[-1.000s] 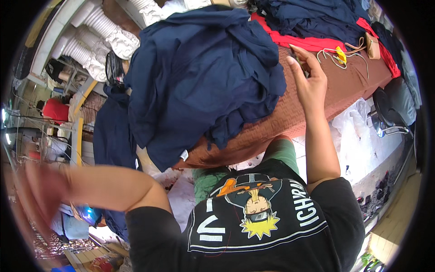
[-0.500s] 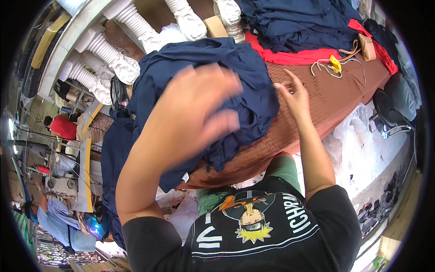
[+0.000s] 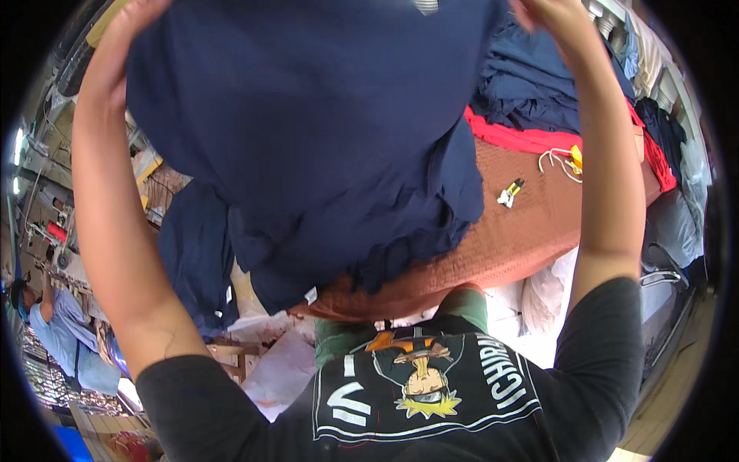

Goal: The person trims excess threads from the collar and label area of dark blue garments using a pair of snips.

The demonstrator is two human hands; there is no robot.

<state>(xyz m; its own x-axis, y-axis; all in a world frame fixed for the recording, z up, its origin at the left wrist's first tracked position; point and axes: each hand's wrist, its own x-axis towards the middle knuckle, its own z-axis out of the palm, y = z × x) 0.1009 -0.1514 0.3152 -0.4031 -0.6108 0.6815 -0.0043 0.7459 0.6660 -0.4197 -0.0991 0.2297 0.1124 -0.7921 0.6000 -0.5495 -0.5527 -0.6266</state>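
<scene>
A navy garment hangs spread wide in front of me, lifted by its upper edge. At its top left corner my left hand grips the cloth, partly cut off by the view's upper edge. My right hand is closed at the top right corner, slightly blurred. Below the lifted cloth, more navy fabric lies bunched on the brown table cover. Small thread snips with yellow and black handles rest on the cover to the right.
Heaped navy garments and a red cloth occupy the table's far right. Beside them lies a yellow item with pale cords. More navy cloth hangs at left. Beyond it, a person in light blue is near sewing machines.
Both hands have moved up and apart, raising the garment from the table and spreading it. The snips now show where my right hand was.
</scene>
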